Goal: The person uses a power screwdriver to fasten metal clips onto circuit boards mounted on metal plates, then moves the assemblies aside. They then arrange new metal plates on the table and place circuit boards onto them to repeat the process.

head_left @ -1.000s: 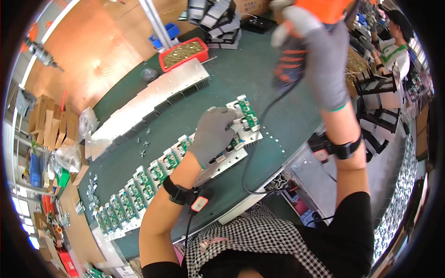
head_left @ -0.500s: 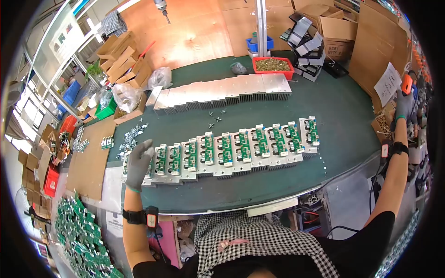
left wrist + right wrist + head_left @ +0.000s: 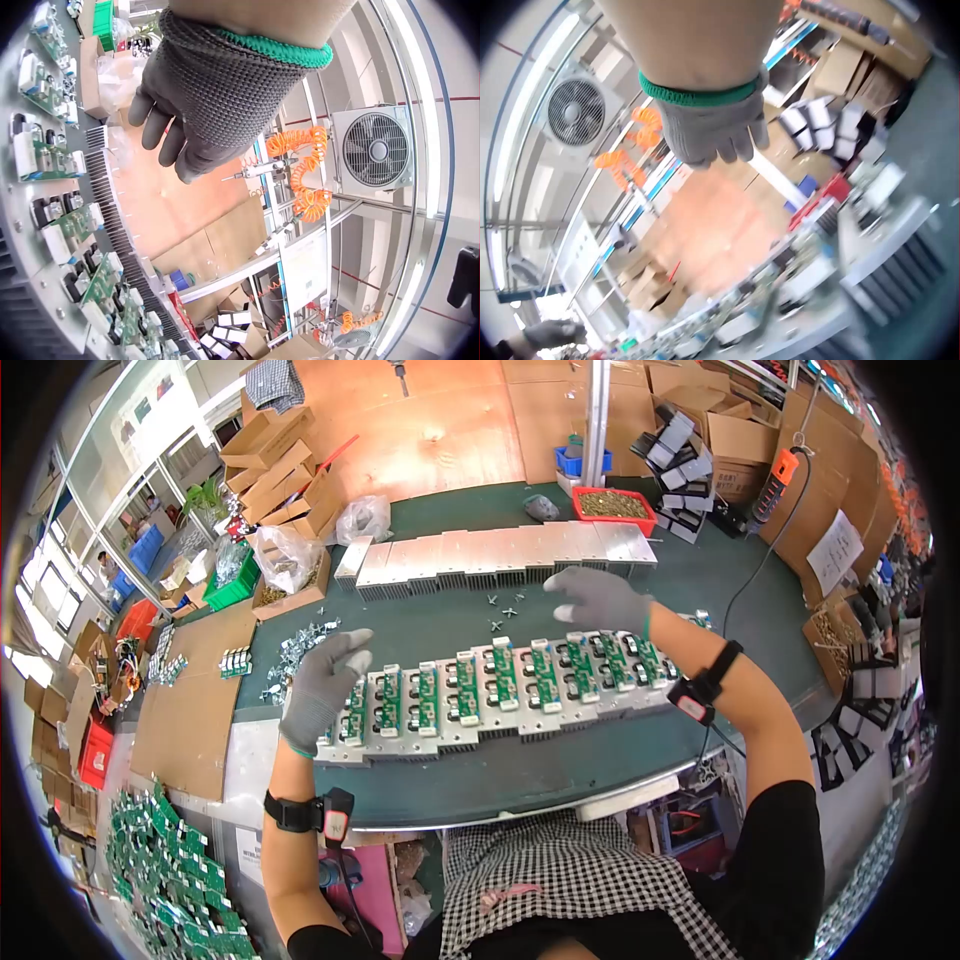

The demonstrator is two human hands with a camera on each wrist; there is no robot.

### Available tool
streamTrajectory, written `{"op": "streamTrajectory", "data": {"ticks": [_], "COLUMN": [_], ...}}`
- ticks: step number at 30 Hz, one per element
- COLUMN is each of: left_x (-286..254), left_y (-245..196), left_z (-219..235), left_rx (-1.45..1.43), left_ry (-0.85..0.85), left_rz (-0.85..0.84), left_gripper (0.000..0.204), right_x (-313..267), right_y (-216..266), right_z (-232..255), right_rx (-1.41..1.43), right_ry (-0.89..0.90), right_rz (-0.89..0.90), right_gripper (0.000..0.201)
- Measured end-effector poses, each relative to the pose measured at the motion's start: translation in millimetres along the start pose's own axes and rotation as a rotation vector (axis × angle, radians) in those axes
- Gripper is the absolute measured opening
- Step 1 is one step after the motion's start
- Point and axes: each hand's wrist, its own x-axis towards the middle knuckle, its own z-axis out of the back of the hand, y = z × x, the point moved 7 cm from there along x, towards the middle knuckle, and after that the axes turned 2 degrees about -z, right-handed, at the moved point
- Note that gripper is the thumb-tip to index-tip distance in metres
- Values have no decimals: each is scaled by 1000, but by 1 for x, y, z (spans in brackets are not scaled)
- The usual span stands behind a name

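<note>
A row of finned metal heat sinks [image 3: 470, 734] carrying green circuit boards [image 3: 463, 688] runs across the table. Over the left end of this row is my gloved left hand [image 3: 322, 688], its fingers loosely bent and holding nothing. My gloved right hand [image 3: 602, 600] reaches above the right part of the row, fingers pointing left, also with nothing in it. In the right wrist view the right hand [image 3: 712, 135] has its fingers extended loosely. An orange and black electric screwdriver [image 3: 774, 488] hangs on its cord at the back right.
Bare heat sinks [image 3: 500, 555] form a second row behind. A red tray [image 3: 615, 507] of small brass-coloured screws stands at the back. Small metal clips [image 3: 300, 650] lie in a heap at the left, near cardboard [image 3: 195, 700]. More circuit boards [image 3: 175, 870] are piled at lower left.
My right hand has let go of the electric screwdriver at the right and come back over the row. The left hand has gone from the row's right end to its left end.
</note>
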Motion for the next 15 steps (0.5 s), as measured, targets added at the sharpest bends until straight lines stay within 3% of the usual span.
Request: {"op": "streamTrajectory", "data": {"ticks": [3,6,9,10,12,15], "left_x": [4,1,-10,-17,-33,-74], "left_y": [1,30,65,78,104,138], "left_z": [3,20,45,55,75,103], "left_rx": [17,27,-24,-45,-77,-292], "left_ry": [23,31,4,-15,-80,-256], "left_rz": [-22,24,175,215,290,593], "left_gripper": [32,32,31,31,32,34], "right_x": [66,95,107,110,117,147], "right_y": [-25,-16,-18,-19,-17,28], "right_z": [-69,-92,-94,-100,-122,-141], "right_rx": [-141,-218,-30,91,180,329], "right_ry": [330,433,473,395,448,477], "right_rz": [-112,-194,-325,-250,-296,-378], "right_gripper": [80,93,90,79,71,55]}}
